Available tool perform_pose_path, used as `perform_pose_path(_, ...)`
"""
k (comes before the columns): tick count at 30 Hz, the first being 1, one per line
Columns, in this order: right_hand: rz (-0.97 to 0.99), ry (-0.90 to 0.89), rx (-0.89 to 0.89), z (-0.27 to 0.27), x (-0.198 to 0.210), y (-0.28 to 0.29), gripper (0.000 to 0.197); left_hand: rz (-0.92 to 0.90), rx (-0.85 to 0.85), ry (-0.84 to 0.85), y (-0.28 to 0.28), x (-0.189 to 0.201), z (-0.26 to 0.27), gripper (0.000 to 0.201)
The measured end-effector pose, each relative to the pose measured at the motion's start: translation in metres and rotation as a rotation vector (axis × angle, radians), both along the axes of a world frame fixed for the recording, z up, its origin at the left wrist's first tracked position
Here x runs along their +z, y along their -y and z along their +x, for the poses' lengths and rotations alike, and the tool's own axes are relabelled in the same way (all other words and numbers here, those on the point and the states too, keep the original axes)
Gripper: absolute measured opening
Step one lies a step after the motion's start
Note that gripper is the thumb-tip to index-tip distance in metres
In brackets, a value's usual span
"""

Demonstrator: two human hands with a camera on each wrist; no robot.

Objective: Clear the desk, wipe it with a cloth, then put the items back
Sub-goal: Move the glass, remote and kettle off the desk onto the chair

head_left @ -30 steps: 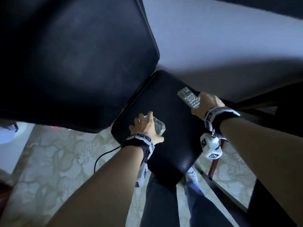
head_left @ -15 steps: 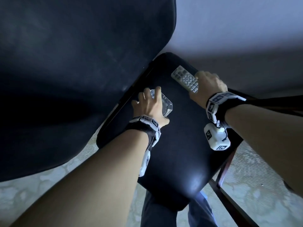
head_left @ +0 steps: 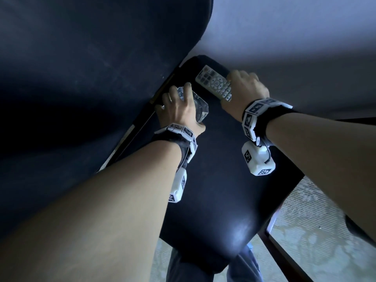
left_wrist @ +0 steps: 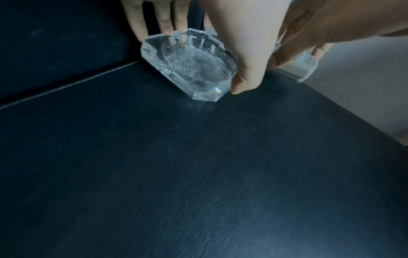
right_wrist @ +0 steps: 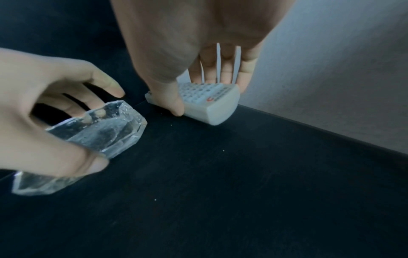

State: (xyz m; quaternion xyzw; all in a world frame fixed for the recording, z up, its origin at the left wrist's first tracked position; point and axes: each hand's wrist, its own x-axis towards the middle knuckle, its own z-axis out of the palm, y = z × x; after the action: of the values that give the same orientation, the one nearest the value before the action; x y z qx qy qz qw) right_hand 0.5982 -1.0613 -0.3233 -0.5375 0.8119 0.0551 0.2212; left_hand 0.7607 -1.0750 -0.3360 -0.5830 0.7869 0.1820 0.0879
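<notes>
Clear faceted glass ashtray (left_wrist: 189,66) sits tilted on the dark seat pad (head_left: 213,190), one lower edge touching the surface, close to the far left edge of the pad where it meets the dark backrest (head_left: 91,88). Left hand (head_left: 179,110) grips it from above — thumb (left_wrist: 247,69) pressed on the near side, fingers (left_wrist: 163,21) curled over the far rim; whether the ashtray's whole base is down or partly lifted, cannot tell.

Just right of it, apart, not touching: white remote control (head_left: 214,83) with grey buttons and one red button (right_wrist: 209,99) at the near end. It lies at the far right corner area of the pad, long axis running diagonally toward the far corner. Right hand (head_left: 244,88) pinches it across its width — thumb (right_wrist: 170,101) on the left side, fingers (right_wrist: 227,69) wrapped over the right side. In the right wrist view the near end of the remote is close to the surface; contact unclear.

Both wrists carry black straps with white marker blocks (head_left: 258,159). Pale grey wall (head_left: 284,37) beyond the right edge of the pad. Patterned floor covering (head_left: 315,231) below at right, dark wooden frame bar (head_left: 284,259) crossing it. Person's dark trousers (head_left: 242,267) visible under the pad's near edge
</notes>
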Motion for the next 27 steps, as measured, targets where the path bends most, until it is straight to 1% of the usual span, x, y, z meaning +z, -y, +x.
perform_pose_path(6,-0.020,0.010,0.009,0.004,-0.010,0.004,0.046,0.021,0.004,-0.015,0.003,-0.009,0.008,0.106)
perform_pose_path(13,0.000,-0.001,-0.005,0.007,-0.009,0.003,0.050,0.000,-0.026,-0.005,0.002,-0.012,0.011,0.107)
perform_pose_path(18,0.011,0.011,-0.038,0.008,-0.001,-0.005,0.057,0.026,-0.039,-0.007,0.001,-0.008,0.012,0.108)
perform_pose_path(20,-0.005,0.006,-0.067,0.010,0.006,-0.013,0.056,0.013,-0.061,-0.010,-0.002,-0.001,0.013,0.108)
perform_pose_path(23,-0.021,0.010,-0.111,0.010,0.022,-0.031,0.054,-0.007,-0.115,0.016,-0.011,0.017,0.013,0.099)
perform_pose_path(25,-0.020,0.039,-0.134,0.009,0.039,-0.047,0.054,-0.025,-0.167,0.051,-0.019,0.034,0.014,0.085)
perform_pose_path(27,-0.006,0.060,-0.151,0.006,0.060,-0.065,0.051,0.031,-0.213,0.085,-0.029,0.056,0.012,0.068)
